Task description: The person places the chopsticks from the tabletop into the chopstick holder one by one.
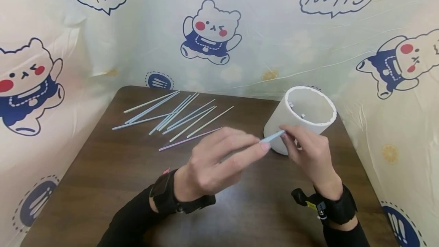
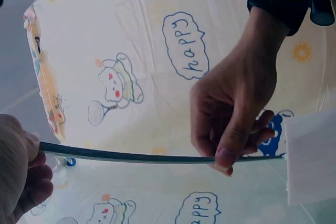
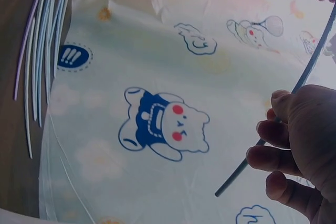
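A long, thin blue paper strip (image 1: pixel 273 136) is stretched between my two hands above the table. My left hand (image 1: pixel 219 159) pinches one end between thumb and fingers. Farther along, my right hand (image 1: pixel 310 157) pinches the strip between thumb and fingertips, in front of the white round container. In the left wrist view the strip (image 2: pixel 131 157) bows slightly and passes under the right thumb. Its free end (image 3: pixel 231 182) sticks out past the right fingers in the right wrist view.
Several blue and pale green strips (image 1: pixel 185 115) lie loosely spread at the table's back left, with a purple strip (image 1: pixel 188 140) nearest me. The open white container (image 1: pixel 277 125) stands at the back right, with small pale pieces inside. A printed curtain (image 1: pixel 267 33) surrounds the table (image 1: pixel 103 170).
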`<state>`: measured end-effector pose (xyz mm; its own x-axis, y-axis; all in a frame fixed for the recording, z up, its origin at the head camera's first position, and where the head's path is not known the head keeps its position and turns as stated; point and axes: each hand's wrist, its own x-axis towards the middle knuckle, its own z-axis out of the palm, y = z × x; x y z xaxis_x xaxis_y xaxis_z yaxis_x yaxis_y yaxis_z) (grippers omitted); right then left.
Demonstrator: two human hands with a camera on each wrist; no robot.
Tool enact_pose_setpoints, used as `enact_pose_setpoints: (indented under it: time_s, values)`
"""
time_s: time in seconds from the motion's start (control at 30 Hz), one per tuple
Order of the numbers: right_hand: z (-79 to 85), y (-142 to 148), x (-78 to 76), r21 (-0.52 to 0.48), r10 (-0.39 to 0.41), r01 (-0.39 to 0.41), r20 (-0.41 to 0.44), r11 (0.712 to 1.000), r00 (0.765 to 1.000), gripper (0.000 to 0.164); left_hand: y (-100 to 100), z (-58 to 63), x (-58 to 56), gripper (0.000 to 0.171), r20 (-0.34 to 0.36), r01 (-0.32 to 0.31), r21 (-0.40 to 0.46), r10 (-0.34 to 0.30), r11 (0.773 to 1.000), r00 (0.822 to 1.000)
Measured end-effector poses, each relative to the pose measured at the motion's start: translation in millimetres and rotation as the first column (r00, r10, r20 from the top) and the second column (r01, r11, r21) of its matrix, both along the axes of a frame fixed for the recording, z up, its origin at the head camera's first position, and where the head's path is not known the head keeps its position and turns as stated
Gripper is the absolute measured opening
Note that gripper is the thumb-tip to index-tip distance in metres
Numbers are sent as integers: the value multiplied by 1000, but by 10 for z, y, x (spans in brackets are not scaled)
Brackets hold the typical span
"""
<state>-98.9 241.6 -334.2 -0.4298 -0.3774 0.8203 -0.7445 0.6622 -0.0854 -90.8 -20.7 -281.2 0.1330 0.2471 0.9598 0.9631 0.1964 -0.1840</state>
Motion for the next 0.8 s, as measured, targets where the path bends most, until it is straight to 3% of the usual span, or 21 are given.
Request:
enact_pose_setpoints:
  time_s: [0.1,0.27,0.4,0.47,0.63,0.8]
  values:
    - [53,68,-84,6,-51,51,-3,999,999,41,119,92,-94,21,23,-29,15,29,999,999]
    - [65,184,-221,-18,-128,128,11,992,992,35,258,153,-207,26,130,-56,-52,62,997,990]
    - [22,255,-312,-69,-179,182,50,981,983,16,348,58,-317,33,226,-49,-153,84,987,970]
    - [-9,278,-348,-84,-193,199,71,976,979,19,392,-20,-377,37,267,-44,-210,101,977,958]
    - [-88,301,-402,-78,-200,208,98,975,975,25,480,-205,-493,44,324,-60,-357,184,932,928]
    - [-129,307,-416,-80,-200,209,105,975,974,25,525,-349,-570,58,366,-72,-528,303,846,880]
